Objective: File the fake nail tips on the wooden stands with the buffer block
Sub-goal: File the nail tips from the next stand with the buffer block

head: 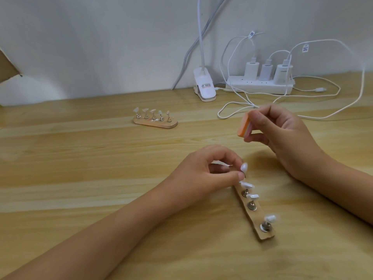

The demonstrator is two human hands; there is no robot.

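Observation:
A narrow wooden stand point(254, 215) lies in front of me with several white nail tips on metal pegs. My left hand point(203, 170) pinches the peg of the farthest nail tip point(305, 167) at the stand's far end; another tip pokes out from behind its fingers. Up and to the right, my right hand point(282, 130) grips an orange-and-white buffer block point(243, 126) in the air, apart from the tips. A second wooden stand point(155, 123) with several nail tips sits farther back on the table.
A white power strip point(260, 85) with three chargers and loose white cables point(238, 106) lies at the back right by the wall. A white clip lamp base point(204, 87) stands next to it. The wooden table point(80, 158) stretches left.

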